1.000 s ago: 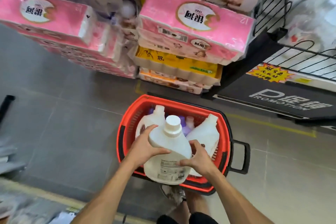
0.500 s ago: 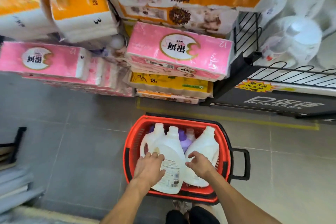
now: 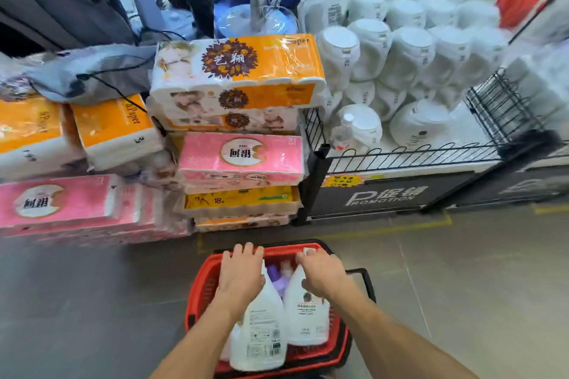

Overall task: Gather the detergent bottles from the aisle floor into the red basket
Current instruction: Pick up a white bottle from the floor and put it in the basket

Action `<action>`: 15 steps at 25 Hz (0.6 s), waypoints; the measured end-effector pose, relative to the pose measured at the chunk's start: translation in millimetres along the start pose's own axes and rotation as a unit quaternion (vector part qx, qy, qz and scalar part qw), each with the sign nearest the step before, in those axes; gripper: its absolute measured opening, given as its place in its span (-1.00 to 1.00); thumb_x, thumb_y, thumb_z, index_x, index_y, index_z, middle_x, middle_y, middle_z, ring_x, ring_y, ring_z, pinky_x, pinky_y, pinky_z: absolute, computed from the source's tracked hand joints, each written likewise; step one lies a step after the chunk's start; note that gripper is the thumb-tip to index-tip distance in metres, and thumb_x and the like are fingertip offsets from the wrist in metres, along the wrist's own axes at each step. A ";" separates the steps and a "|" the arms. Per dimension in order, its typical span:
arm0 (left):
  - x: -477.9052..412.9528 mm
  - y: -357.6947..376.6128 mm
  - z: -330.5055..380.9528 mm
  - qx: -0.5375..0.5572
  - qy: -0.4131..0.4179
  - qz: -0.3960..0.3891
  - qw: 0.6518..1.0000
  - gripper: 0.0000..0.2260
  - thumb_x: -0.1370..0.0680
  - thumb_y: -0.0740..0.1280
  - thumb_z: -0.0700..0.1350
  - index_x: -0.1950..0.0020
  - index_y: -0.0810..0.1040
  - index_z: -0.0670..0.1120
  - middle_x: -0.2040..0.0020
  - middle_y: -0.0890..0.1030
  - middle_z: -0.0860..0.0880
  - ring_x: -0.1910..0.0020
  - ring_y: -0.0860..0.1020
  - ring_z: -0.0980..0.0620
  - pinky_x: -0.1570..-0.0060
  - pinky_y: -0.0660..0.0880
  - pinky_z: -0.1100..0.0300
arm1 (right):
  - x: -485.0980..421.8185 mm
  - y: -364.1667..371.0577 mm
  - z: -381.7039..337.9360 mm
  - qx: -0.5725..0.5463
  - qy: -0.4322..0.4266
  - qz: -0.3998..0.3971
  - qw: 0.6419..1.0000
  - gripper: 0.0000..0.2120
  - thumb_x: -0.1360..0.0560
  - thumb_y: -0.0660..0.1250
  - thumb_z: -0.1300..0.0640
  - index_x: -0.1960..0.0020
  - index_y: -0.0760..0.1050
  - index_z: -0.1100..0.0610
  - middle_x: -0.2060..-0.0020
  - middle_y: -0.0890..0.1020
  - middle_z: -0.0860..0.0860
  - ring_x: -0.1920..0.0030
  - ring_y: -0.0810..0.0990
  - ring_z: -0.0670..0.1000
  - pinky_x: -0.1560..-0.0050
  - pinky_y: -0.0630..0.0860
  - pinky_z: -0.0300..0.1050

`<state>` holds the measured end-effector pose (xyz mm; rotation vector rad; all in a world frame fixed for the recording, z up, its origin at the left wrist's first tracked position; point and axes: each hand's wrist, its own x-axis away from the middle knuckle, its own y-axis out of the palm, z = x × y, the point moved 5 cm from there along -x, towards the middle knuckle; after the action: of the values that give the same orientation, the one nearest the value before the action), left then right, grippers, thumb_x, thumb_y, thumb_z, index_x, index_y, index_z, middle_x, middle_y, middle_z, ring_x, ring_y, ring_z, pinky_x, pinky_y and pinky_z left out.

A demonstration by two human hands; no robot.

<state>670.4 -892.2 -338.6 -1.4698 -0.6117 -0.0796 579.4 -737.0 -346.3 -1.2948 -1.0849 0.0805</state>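
The red basket (image 3: 199,295) stands on the grey floor at the bottom centre of the head view. Two big white detergent bottles stand upright in it, one on the left (image 3: 261,335) and one on the right (image 3: 308,317). A small purple bottle (image 3: 278,283) shows between them. My left hand (image 3: 241,274) lies palm down over the left bottle's top, fingers reaching the basket's far rim; its grip is hidden. My right hand (image 3: 323,274) is curled over the right bottle's neck, and the white cap shows at its fingertips.
Stacked pink and orange tissue packs (image 3: 240,160) rise just behind the basket. To the right is a black wire promotion bin (image 3: 385,194) piled with white bottles. A black side handle (image 3: 366,280) sticks out from the basket's right. Bare floor lies left and right.
The white bottle I held above the basket now stands inside it. Both hands have slid forward onto the bottle tops at the far rim. The view has tilted up.
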 end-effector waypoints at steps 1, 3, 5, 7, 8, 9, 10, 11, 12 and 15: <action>4.6 -15.9 6.1 -0.003 0.008 0.015 1.000 -0.52 -0.55 0.33 0.10 -0.43 0.37 0.02 -0.34 0.46 -0.04 -0.31 0.41 -0.13 -0.18 0.37 -0.04 | 13.4 -10.7 3.0 0.009 0.010 0.017 1.000 -0.58 -0.54 0.36 0.08 -0.36 0.40 0.10 -0.30 0.51 0.14 -0.36 0.45 0.22 -0.24 0.45 0.10; 11.1 -42.7 17.6 0.003 0.022 0.038 0.999 -0.50 -0.56 0.34 0.10 -0.46 0.35 0.02 -0.39 0.44 -0.06 -0.37 0.39 -0.14 -0.25 0.35 -0.06 | 33.3 -29.6 8.2 0.022 0.031 0.046 0.998 -0.58 -0.54 0.36 0.05 -0.37 0.38 0.08 -0.30 0.51 0.13 -0.36 0.45 0.21 -0.26 0.44 0.12; 22.8 -67.8 31.0 0.000 0.043 0.066 0.997 -0.49 -0.55 0.36 0.10 -0.46 0.35 0.03 -0.40 0.44 -0.05 -0.38 0.39 -0.13 -0.27 0.35 -0.05 | 57.2 -48.3 13.5 0.027 0.052 0.075 0.995 -0.58 -0.55 0.35 0.03 -0.37 0.38 0.07 -0.31 0.51 0.12 -0.37 0.44 0.21 -0.28 0.43 0.14; 32.1 -91.5 43.9 -0.005 0.057 0.092 0.994 -0.52 -0.55 0.36 0.10 -0.44 0.37 0.04 -0.37 0.46 -0.04 -0.36 0.40 -0.12 -0.25 0.36 -0.05 | 79.6 -65.4 23.7 0.027 0.070 0.107 0.991 -0.58 -0.56 0.34 0.02 -0.38 0.37 0.06 -0.31 0.51 0.12 -0.38 0.44 0.22 -0.28 0.42 0.17; 35.8 -102.9 51.0 -0.008 0.062 0.102 0.993 -0.53 -0.54 0.36 0.11 -0.42 0.38 0.04 -0.35 0.47 -0.04 -0.35 0.41 -0.12 -0.23 0.36 -0.05 | 91.2 -73.8 30.8 0.028 0.079 0.123 0.989 -0.58 -0.56 0.33 0.02 -0.38 0.38 0.06 -0.30 0.52 0.12 -0.37 0.44 0.22 -0.27 0.43 0.18; 38.9 -115.5 58.2 -0.015 0.069 0.114 0.991 -0.54 -0.54 0.35 0.11 -0.41 0.38 0.03 -0.33 0.47 -0.04 -0.33 0.41 -0.12 -0.21 0.37 -0.04 | 101.5 -82.2 39.4 0.027 0.088 0.139 0.986 -0.59 -0.56 0.33 0.03 -0.37 0.38 0.06 -0.29 0.53 0.12 -0.37 0.45 0.23 -0.26 0.43 0.19; 40.2 -127.9 66.1 -0.026 0.079 0.128 0.988 -0.54 -0.54 0.35 0.10 -0.41 0.39 0.03 -0.33 0.48 -0.04 -0.33 0.42 -0.12 -0.19 0.38 -0.03 | 112.5 -91.6 49.4 0.024 0.099 0.152 0.983 -0.60 -0.56 0.34 0.04 -0.36 0.38 0.07 -0.28 0.53 0.12 -0.36 0.45 0.23 -0.26 0.44 0.20; 40.1 -139.7 73.1 -0.034 0.087 0.141 0.986 -0.53 -0.54 0.34 0.10 -0.42 0.38 0.02 -0.35 0.48 -0.04 -0.34 0.42 -0.12 -0.20 0.38 -0.03 | 122.6 -101.3 58.9 0.023 0.109 0.161 0.981 -0.59 -0.55 0.35 0.04 -0.36 0.38 0.07 -0.28 0.53 0.13 -0.37 0.45 0.24 -0.26 0.43 0.21; 39.1 -151.4 80.6 -0.036 0.094 0.152 0.983 -0.52 -0.55 0.34 0.10 -0.44 0.37 0.01 -0.37 0.48 -0.05 -0.35 0.42 -0.13 -0.22 0.38 -0.05 | 132.1 -110.9 68.7 0.020 0.120 0.169 0.978 -0.57 -0.54 0.36 0.03 -0.37 0.38 0.07 -0.29 0.53 0.13 -0.37 0.44 0.24 -0.28 0.43 0.23; 35.6 -189.4 127.7 -0.046 0.132 0.176 0.974 -0.49 -0.55 0.37 0.12 -0.45 0.36 0.01 -0.36 0.48 -0.06 -0.35 0.43 -0.14 -0.23 0.41 -0.09 | 172.3 -133.5 111.2 0.003 0.154 0.202 0.967 -0.52 -0.54 0.37 0.03 -0.42 0.36 0.07 -0.32 0.52 0.13 -0.37 0.45 0.23 -0.29 0.45 0.23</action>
<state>579.6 -785.0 -155.0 -1.6055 -0.1286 -0.0255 529.4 -598.9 -150.6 -1.4532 -0.5468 0.1815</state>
